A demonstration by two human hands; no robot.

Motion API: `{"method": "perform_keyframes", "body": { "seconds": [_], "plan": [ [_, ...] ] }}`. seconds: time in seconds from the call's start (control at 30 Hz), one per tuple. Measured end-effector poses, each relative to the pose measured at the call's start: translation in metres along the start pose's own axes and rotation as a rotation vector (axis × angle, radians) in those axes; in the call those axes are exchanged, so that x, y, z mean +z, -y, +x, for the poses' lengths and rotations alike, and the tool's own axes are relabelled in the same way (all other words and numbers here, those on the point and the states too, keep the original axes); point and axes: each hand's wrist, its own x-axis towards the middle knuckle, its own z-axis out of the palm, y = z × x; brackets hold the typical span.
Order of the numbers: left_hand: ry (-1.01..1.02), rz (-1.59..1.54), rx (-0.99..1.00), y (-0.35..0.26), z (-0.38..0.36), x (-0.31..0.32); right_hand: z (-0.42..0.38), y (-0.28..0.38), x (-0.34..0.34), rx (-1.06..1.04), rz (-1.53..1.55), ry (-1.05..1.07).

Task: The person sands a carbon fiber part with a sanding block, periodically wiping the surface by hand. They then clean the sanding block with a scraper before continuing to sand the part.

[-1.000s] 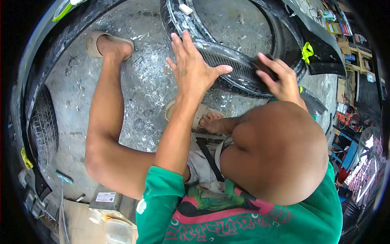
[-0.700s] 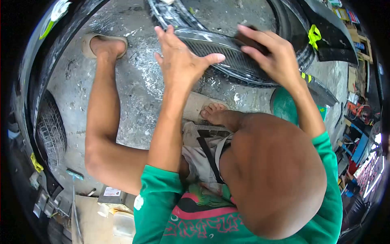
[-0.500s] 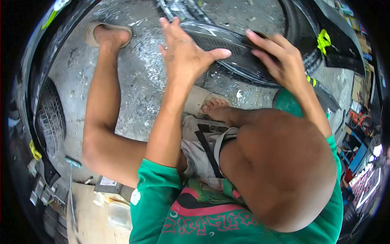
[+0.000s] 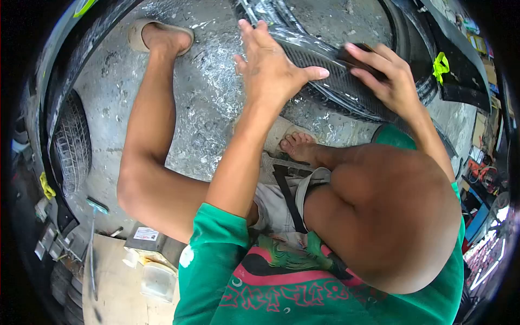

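Gripping dark block with right hand at upper right of frame, apparently against carbon-weave panel lying at upper centre-right. Spreading left hand, grasping nothing, over panel's left part; not clearly showing contact. Seemingly being at surface-rubbing stage; probably calling for even pressure and steady bracing. Hiding block's underside from view; cutting off streaked black strips at top edge.
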Motion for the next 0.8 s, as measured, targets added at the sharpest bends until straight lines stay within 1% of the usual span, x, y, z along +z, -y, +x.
{"method": "perform_keyframes", "body": {
  "seconds": [0.07, 0.13, 0.17, 0.23, 0.37, 0.43, 0.47, 0.53, 0.57, 0.67, 0.7, 0.77, 0.8],
  "plan": [
    [-0.011, -0.009, -0.030, 0.001, 0.003, 0.000, 0.002, -0.006, 0.004, 0.028, -0.022, -0.006],
    [-0.015, -0.038, -0.018, -0.001, 0.000, 0.001, 0.031, 0.002, 0.015, -0.041, 0.037, -0.064],
    [-0.020, -0.047, -0.004, -0.001, 0.002, 0.002, 0.050, 0.010, 0.025, -0.037, 0.088, -0.077],
    [0.002, -0.050, -0.005, 0.003, 0.001, 0.002, 0.084, 0.017, 0.034, -0.076, 0.003, -0.001],
    [-0.011, -0.013, 0.007, 0.006, 0.000, 0.006, 0.046, 0.010, 0.021, -0.094, -0.072, 0.006],
    [0.001, -0.008, -0.029, -0.002, 0.000, -0.001, 0.015, 0.000, 0.010, -0.046, -0.079, -0.047],
    [0.006, -0.018, -0.052, -0.005, -0.001, -0.002, 0.018, 0.000, 0.011, -0.060, -0.077, -0.035],
    [0.020, -0.022, -0.081, -0.005, -0.001, -0.003, 0.026, 0.009, 0.014, -0.016, -0.050, -0.050],
    [0.027, -0.025, -0.078, -0.004, -0.004, -0.003, 0.036, 0.010, 0.023, -0.036, -0.074, -0.084],
    [0.027, -0.032, -0.067, -0.005, 0.000, -0.005, 0.085, 0.028, 0.042, -0.072, -0.044, -0.101],
    [0.027, -0.034, -0.061, -0.006, 0.000, -0.004, 0.092, 0.029, 0.043, -0.094, -0.090, -0.072],
    [0.030, -0.019, -0.074, -0.007, 0.000, -0.003, 0.084, 0.028, 0.037, -0.112, -0.142, -0.038],
    [0.049, 0.003, -0.090, -0.008, 0.001, -0.004, 0.066, 0.023, 0.029, -0.055, -0.113, -0.016]
  ]
}}
